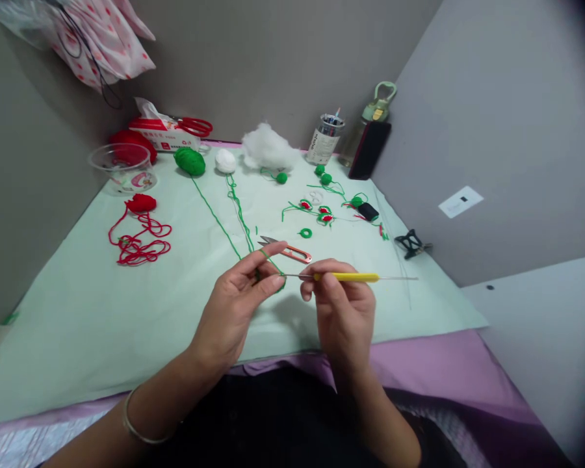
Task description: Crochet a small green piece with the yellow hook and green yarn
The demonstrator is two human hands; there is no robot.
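Observation:
Between thumb and fingers, my left hand (pixel 238 292) pinches a small green crochet piece (pixel 281 283), mostly hidden by the fingertips. Green yarn (pixel 217 218) runs from the green ball (pixel 190 161) to this hand and passes over its raised index finger. My right hand (pixel 344 299) is closed around a crochet hook (pixel 348 277) with a yellow handle and thin metal ends. The hook's left tip meets the green piece at my left fingertips. Just beyond my hands lie orange-handled thread snips (pixel 292 252) with their blades pointing left.
Behind are a white yarn ball (pixel 225 160), white stuffing (pixel 269 148), a pen holder (pixel 325 140), and a phone (pixel 370 151) leaning on a bottle (pixel 377 107). Red yarn (pixel 141 240) and a plastic tub (pixel 124 170) sit left. Small crocheted pieces (pixel 324 214) lie right of centre.

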